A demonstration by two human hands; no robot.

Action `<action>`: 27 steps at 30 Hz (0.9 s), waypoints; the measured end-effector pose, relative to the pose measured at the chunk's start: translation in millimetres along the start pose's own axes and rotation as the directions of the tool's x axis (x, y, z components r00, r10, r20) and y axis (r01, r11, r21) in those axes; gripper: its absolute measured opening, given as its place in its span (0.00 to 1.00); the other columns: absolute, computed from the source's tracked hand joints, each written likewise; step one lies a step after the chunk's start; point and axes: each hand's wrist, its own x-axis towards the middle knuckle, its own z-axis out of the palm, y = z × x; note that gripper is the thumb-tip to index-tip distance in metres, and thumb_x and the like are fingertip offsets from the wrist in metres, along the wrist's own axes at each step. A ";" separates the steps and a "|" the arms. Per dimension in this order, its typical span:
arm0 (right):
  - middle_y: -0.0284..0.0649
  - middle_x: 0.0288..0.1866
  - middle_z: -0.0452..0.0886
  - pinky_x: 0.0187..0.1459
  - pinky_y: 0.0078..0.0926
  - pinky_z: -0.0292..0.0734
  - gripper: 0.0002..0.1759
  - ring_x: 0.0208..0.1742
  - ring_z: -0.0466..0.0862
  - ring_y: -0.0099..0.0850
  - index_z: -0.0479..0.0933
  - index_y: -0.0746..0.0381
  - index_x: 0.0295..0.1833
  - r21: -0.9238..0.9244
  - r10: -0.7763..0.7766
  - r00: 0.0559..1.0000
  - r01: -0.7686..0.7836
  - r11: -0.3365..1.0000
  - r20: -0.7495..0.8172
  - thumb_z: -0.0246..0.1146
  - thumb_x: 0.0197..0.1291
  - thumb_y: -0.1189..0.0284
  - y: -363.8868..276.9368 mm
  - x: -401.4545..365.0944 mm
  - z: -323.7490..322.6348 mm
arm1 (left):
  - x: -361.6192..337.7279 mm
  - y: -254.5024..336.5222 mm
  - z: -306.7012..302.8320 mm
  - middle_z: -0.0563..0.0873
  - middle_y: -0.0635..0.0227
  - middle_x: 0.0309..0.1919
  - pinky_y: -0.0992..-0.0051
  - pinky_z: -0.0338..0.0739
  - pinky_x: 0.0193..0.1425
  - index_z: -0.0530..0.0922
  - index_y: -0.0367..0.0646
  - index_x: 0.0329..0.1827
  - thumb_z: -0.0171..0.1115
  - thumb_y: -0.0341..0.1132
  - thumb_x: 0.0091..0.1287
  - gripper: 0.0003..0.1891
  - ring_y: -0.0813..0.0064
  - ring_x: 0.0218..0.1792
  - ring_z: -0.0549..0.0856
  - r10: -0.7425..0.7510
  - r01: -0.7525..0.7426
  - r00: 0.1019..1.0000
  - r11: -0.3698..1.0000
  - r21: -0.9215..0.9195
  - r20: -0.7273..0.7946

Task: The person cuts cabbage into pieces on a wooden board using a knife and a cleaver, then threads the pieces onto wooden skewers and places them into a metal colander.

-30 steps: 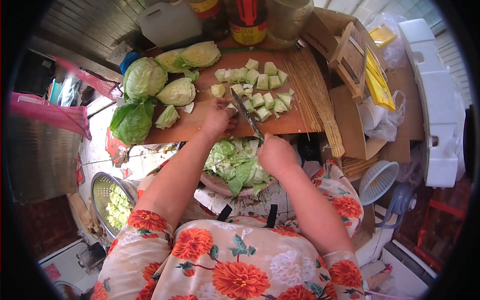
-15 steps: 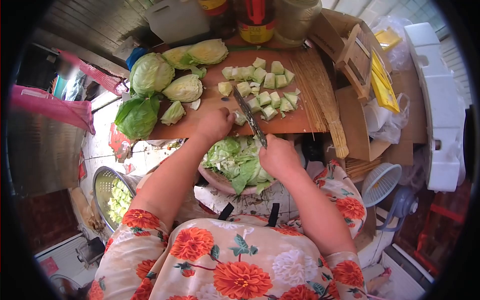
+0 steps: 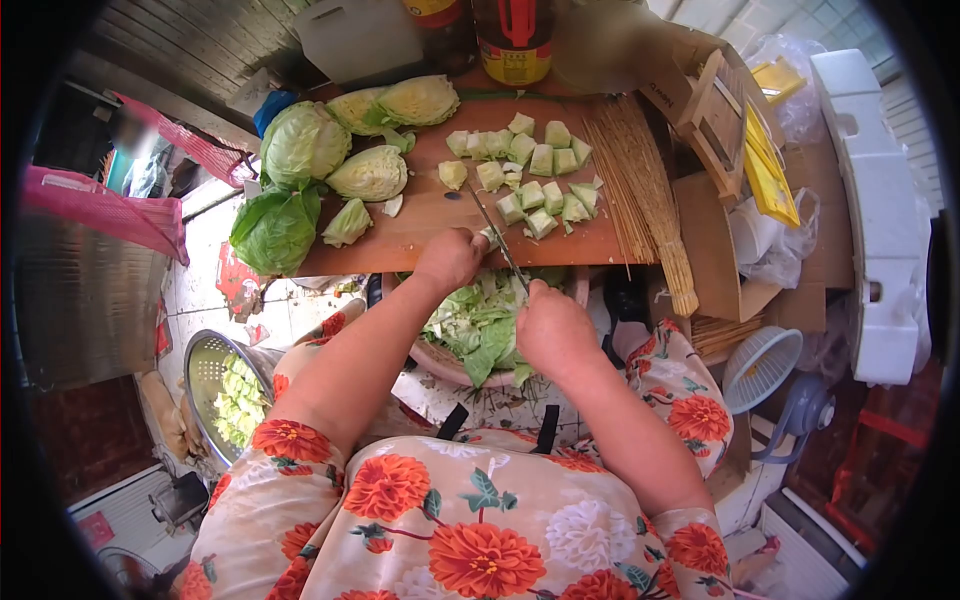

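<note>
My right hand (image 3: 555, 327) is closed round the handle of a knife (image 3: 498, 232), whose blade points up and left over the board's front edge. Against the left side of the blade, my left hand (image 3: 451, 256) pinches a small cabbage piece (image 3: 489, 238). Both rest at the front of the brown cutting board (image 3: 420, 215). Behind the knife lie several cut cabbage chunks (image 3: 541, 160). Whole cabbages (image 3: 303, 144) and halved cabbages (image 3: 369, 174) sit on the board's left part. Below the board's edge, a pink basin (image 3: 440, 365) holds cabbage leaves (image 3: 487, 325).
A metal colander (image 3: 207, 355) with cabbage pieces stands lower left. Thin sticks (image 3: 640, 190) lie on the board's right side, beside a cardboard box (image 3: 708, 240) and a wooden slicer (image 3: 712, 118). Bottles (image 3: 515, 62) and a white jug (image 3: 357, 42) stand behind.
My left hand has moved slightly right, closer to the blade. The knife has turned so that its blade looks narrower. More of the basin's right rim shows.
</note>
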 end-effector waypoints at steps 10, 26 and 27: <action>0.58 0.47 0.82 0.52 0.46 0.77 0.14 0.50 0.83 0.52 0.72 0.70 0.49 0.004 0.044 0.999 -0.044 0.999 0.008 0.52 0.56 0.78 1.4 20.9 15.2 | -1.4 -0.2 13.8 0.85 0.58 0.31 0.68 0.85 0.31 0.77 0.33 0.41 0.50 0.41 0.73 0.17 0.66 0.27 0.86 -0.146 0.147 0.988 0.837 -0.526 0.043; 0.59 0.51 0.80 0.54 0.48 0.74 0.25 0.51 0.81 0.54 0.68 0.72 0.62 0.174 -0.007 0.989 0.032 0.984 -0.145 0.54 0.64 0.67 0.6 1.5 -8.8 | 33.5 13.1 -1.6 0.84 0.60 0.37 0.69 0.83 0.31 0.71 0.40 0.54 0.53 0.42 0.72 0.16 0.69 0.29 0.86 -0.202 0.137 0.979 0.704 -0.697 -0.011; 0.59 0.51 0.80 0.54 0.48 0.74 0.25 0.51 0.81 0.54 0.68 0.72 0.62 0.173 -0.003 0.990 0.028 0.985 -0.139 0.54 0.64 0.67 0.0 0.5 -10.4 | 32.7 12.8 -3.9 0.84 0.59 0.38 0.70 0.82 0.30 0.71 0.40 0.54 0.53 0.43 0.71 0.16 0.69 0.30 0.86 -0.188 0.142 0.982 0.702 -0.698 0.011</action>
